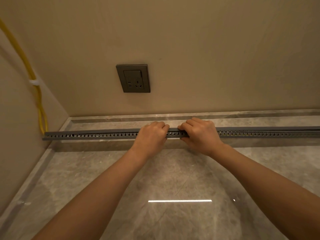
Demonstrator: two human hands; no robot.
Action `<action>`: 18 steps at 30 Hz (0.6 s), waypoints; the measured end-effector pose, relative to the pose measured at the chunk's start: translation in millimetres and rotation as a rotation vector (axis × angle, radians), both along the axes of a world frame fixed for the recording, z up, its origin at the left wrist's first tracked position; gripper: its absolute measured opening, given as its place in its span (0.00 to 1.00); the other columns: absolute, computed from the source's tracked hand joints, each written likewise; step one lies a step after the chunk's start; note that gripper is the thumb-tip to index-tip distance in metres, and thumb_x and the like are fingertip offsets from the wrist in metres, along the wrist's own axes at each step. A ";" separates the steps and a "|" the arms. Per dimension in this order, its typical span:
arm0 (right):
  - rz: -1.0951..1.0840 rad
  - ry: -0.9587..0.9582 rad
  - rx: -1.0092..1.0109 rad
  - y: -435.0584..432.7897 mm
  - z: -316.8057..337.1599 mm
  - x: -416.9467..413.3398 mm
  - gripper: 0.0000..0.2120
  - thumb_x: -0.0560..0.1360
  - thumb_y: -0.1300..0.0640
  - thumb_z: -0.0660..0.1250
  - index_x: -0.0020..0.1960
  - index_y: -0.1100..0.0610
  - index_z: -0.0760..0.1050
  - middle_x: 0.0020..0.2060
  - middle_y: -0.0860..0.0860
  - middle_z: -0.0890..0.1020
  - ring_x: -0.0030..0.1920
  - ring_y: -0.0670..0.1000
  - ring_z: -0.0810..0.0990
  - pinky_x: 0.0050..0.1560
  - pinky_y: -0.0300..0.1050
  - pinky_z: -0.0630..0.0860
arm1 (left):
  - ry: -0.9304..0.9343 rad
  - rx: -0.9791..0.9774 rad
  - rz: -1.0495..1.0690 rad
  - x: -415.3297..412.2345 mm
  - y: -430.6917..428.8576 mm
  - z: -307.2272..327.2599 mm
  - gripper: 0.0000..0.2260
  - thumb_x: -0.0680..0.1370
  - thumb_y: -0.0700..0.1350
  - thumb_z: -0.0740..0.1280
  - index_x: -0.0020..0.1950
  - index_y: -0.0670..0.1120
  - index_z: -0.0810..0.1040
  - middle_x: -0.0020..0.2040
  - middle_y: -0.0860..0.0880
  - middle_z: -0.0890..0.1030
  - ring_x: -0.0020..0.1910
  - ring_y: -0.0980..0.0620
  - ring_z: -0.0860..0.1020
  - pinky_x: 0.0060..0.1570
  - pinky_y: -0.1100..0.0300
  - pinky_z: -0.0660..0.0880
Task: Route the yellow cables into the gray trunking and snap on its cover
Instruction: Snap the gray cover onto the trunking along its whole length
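Beneath both hands runs the gray trunking (103, 135); left hand (151, 135) and right hand (200, 135) grip its cover (173, 129).

We get wide open floor (173, 179) in front of the trunking (103, 132); behind it only a narrow strip before the back wall (207, 49). Left end boxed in by side wall (13, 144) and yellow cables (37, 96) dropping onto it. Left hand (150, 135) and right hand (200, 134) grip mid-run, small gap between them; top reachable either side.
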State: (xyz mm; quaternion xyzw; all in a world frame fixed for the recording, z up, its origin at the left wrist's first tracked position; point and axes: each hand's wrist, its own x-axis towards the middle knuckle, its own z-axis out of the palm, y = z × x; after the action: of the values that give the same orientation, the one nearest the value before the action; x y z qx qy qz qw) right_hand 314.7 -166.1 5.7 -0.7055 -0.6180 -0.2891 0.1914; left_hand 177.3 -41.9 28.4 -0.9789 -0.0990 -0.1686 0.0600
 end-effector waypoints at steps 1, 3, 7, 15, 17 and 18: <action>0.001 0.007 0.003 0.0 0.2 -0.1 0.15 0.54 0.58 0.80 0.38 0.58 0.80 0.30 0.51 0.80 0.30 0.54 0.78 0.22 0.41 0.69 | -0.042 0.009 -0.027 1.2 -1.7 -2.0 0.09 0.65 0.38 0.75 0.43 0.41 0.79 0.38 0.46 0.79 0.37 0.46 0.79 0.29 0.57 0.72; 0.007 0.012 0.011 0.0 0.6 -0.4 0.14 0.55 0.58 0.80 0.38 0.58 0.80 0.29 0.51 0.80 0.30 0.54 0.78 0.22 0.41 0.69 | -0.085 0.014 -0.046 5.8 -7.5 -4.4 0.12 0.59 0.37 0.78 0.38 0.42 0.79 0.34 0.47 0.78 0.32 0.48 0.77 0.24 0.60 0.69; 0.015 0.013 0.016 -1.1 0.4 0.1 0.13 0.56 0.58 0.80 0.37 0.58 0.80 0.29 0.51 0.79 0.29 0.54 0.77 0.22 0.40 0.67 | -0.106 -0.021 -0.025 16.4 -19.9 -7.2 0.15 0.55 0.38 0.81 0.37 0.43 0.80 0.32 0.48 0.77 0.30 0.50 0.76 0.24 0.62 0.68; 0.030 0.029 -0.024 0.1 -0.9 4.9 0.15 0.56 0.57 0.80 0.38 0.58 0.79 0.31 0.51 0.79 0.33 0.54 0.79 0.23 0.39 0.66 | -0.073 -0.007 -0.007 19.7 -17.1 -7.4 0.14 0.54 0.41 0.81 0.32 0.44 0.78 0.28 0.49 0.76 0.27 0.50 0.77 0.20 0.64 0.67; 0.040 0.044 -0.028 -1.6 -3.5 5.8 0.15 0.57 0.58 0.80 0.41 0.58 0.79 0.33 0.52 0.79 0.34 0.54 0.79 0.24 0.41 0.69 | -0.080 0.012 -0.006 19.6 -17.4 -8.7 0.14 0.54 0.42 0.81 0.32 0.44 0.79 0.28 0.49 0.76 0.27 0.50 0.76 0.20 0.64 0.67; 0.045 0.050 -0.025 -2.5 -4.7 6.2 0.15 0.58 0.58 0.79 0.42 0.58 0.80 0.34 0.51 0.80 0.35 0.54 0.79 0.25 0.42 0.70 | -0.088 0.021 -0.007 19.6 -17.0 -9.2 0.14 0.55 0.41 0.81 0.32 0.44 0.79 0.28 0.49 0.76 0.27 0.50 0.76 0.20 0.64 0.67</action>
State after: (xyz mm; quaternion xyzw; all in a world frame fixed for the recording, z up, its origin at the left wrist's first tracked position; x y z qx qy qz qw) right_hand 320.9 -168.6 1.1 -0.7008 -0.6324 -0.2593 0.2042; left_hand 196.8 -58.9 19.2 -0.9701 -0.0966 -0.2129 0.0651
